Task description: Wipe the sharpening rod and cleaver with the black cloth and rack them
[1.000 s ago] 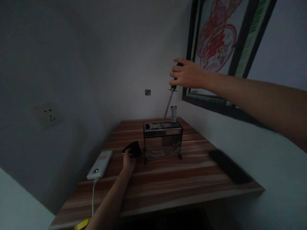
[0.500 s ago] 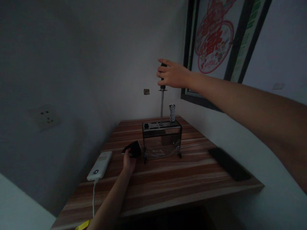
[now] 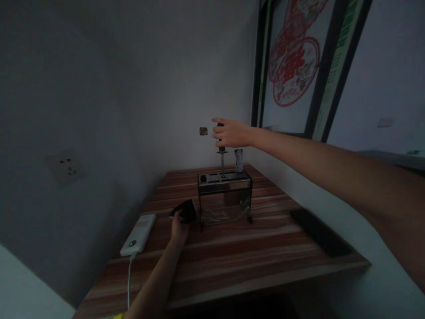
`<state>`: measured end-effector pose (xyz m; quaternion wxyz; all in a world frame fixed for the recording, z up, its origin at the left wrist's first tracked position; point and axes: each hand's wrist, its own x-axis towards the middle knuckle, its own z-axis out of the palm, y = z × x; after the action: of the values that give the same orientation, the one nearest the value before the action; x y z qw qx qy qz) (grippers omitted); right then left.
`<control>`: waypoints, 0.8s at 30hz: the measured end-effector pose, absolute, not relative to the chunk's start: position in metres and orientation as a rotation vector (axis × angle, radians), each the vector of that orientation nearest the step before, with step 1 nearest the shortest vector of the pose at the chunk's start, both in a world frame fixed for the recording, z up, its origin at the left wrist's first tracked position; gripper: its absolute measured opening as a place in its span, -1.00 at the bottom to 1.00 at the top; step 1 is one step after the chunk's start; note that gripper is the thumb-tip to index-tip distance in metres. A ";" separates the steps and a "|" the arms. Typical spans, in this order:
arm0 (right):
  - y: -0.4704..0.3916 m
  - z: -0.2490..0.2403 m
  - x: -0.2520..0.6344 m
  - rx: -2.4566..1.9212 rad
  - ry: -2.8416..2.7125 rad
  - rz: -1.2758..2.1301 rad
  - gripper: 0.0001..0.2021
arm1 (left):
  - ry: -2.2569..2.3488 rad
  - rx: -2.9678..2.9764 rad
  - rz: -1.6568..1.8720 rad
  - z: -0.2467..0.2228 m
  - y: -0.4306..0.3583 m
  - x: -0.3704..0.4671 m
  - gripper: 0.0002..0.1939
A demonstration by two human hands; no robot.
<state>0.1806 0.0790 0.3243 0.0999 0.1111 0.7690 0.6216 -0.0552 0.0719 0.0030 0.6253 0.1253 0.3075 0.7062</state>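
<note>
My right hand [image 3: 232,133] grips the black handle of a sharpening steel [image 3: 222,155], whose metal rod stands upright and partly sunk into a slot in the top of the knife holder [image 3: 225,193]. The holder is a metal-topped rack with clear sides on the wooden table [image 3: 232,257]. A silver handle [image 3: 238,160] sticks up from the holder's right end. My left hand [image 3: 179,228] rests on the table left of the holder and holds a small dark object [image 3: 184,210].
A white power bank [image 3: 138,228] with a cable lies at the table's left edge. A flat black object [image 3: 319,231] lies along the right wall. A framed red picture [image 3: 299,57] hangs on the right wall, a socket [image 3: 64,166] on the left wall.
My right hand has moved left and down, bringing the steel from tilted to upright and lowering its rod deeper into the holder's slot. My left hand has stayed put.
</note>
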 end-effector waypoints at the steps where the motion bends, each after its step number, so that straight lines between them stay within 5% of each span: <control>1: 0.081 0.318 0.181 0.305 2.289 1.839 -0.83 | 0.711 0.284 1.619 0.004 0.071 -0.055 -0.84; 24: 0.096 0.237 0.187 0.212 2.561 1.667 -0.83 | 0.721 0.303 1.578 0.000 0.073 -0.054 -0.83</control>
<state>0.1874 0.0964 0.2372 0.0391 0.0690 0.8355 0.5438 -0.0544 0.0732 -0.0004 0.6367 0.1328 0.3157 0.6909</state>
